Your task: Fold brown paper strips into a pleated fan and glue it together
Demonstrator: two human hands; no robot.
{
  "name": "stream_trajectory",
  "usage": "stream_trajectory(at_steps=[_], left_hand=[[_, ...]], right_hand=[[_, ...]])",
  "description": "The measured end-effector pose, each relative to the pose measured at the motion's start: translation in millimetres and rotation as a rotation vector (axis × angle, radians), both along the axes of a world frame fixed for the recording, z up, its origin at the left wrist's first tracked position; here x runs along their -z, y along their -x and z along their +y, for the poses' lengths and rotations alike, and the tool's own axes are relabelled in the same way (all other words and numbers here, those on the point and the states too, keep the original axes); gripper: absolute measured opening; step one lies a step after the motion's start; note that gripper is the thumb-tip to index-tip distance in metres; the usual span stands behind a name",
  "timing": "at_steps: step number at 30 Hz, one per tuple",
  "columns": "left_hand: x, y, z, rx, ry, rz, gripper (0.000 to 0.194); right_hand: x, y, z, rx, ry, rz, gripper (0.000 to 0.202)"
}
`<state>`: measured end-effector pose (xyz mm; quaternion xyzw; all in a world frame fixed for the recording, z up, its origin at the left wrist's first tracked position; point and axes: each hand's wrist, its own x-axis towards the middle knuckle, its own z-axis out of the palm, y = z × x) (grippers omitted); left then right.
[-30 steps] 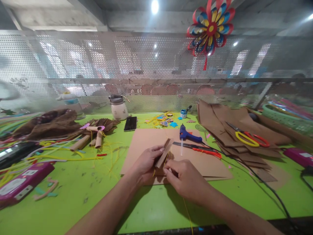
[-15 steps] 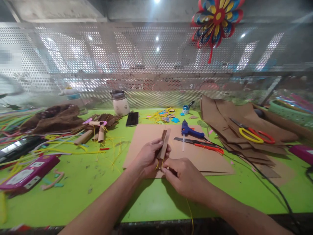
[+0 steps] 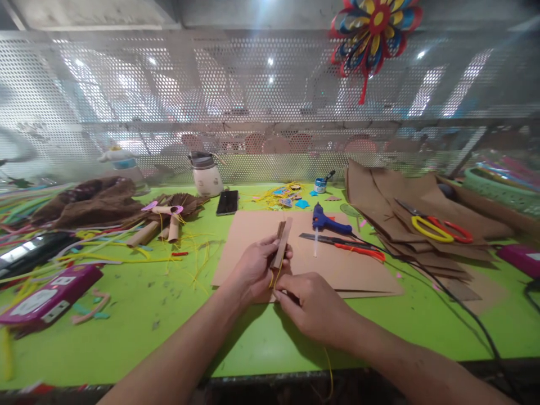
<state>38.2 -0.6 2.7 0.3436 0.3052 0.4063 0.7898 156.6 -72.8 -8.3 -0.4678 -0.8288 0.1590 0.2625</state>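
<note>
My left hand [image 3: 253, 269] is closed round a narrow folded strip of brown cardboard [image 3: 284, 241], which stands tilted above a large brown sheet [image 3: 236, 242]. A thin yellow string [image 3: 272, 279] loops at the strip's lower end. Right beside that end, my right hand [image 3: 312, 306] has thumb and forefinger pinched on the string. The string's tail hangs below the right hand, over the table's front edge. The fingertips of the left hand behind the strip are partly hidden.
On the sheet lie a blue glue gun [image 3: 333, 224] and a red-handled cutting tool [image 3: 358, 251]. Scissors [image 3: 434, 228] rest on stacked brown paper [image 3: 392, 197] at right. At left are small cardboard rolls [image 3: 145, 234], a phone [image 3: 228, 202] and a purple box [image 3: 50, 298].
My right hand has shifted slightly left, bringing the string closer to the strip's lower end. The left hand still holds the strip. The hanging tail of string has swung a little.
</note>
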Motion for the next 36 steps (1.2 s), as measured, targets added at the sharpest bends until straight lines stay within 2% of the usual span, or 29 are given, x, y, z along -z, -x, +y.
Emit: stream_trajectory(at_steps=[8, 15, 29, 36], left_hand=[[6.7, -1.5, 3.0, -0.047, -0.047, 0.001, 0.01], [6.5, -0.2, 3.7, -0.062, -0.01, -0.04, 0.007], [3.2, 0.1, 1.4, -0.091, -0.078, 0.042, 0.014], [6.6, -4.2, -0.7, -0.088, -0.076, 0.043, 0.015]], right_hand=[[3.0, 0.1, -0.9, -0.01, -0.01, 0.025, 0.019], [2.1, 0.1, -2.6, -0.011, -0.004, 0.013, 0.019], [1.7, 1.9, -1.5, 0.011, 0.015, -0.049, 0.019], [4.0, 3.6, -1.2, 0.002, 0.004, -0.066, 0.019]])
